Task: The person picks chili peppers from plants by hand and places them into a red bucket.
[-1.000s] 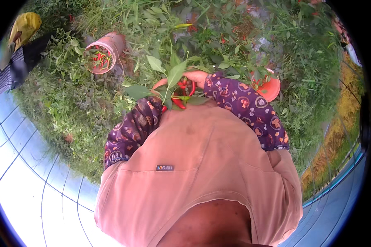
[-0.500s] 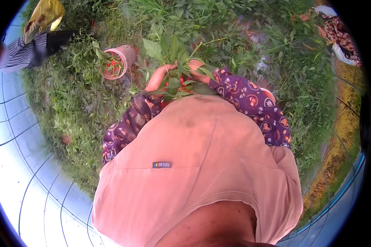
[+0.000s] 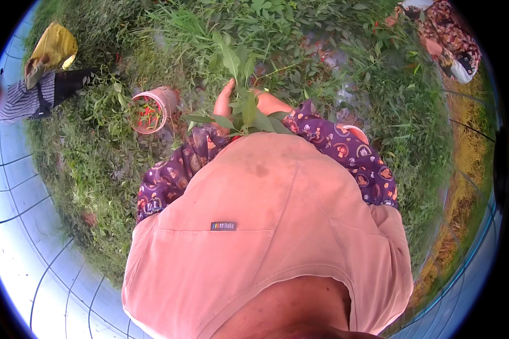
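Weedy field all around, with a leafy green plant right in front of the picker. Both hands are buried in it: left hand has its fingers curled round a stem, right hand is mostly hidden by leaves, can't tell its grip. The pink bucket by the left side holds a modest pile of red chillies, so plenty left to pick, I reckon.

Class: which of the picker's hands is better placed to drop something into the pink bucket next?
Probably the left hand: it is raised among the plant's leaves on the side nearer the pink bucket. The right hand is farther away.
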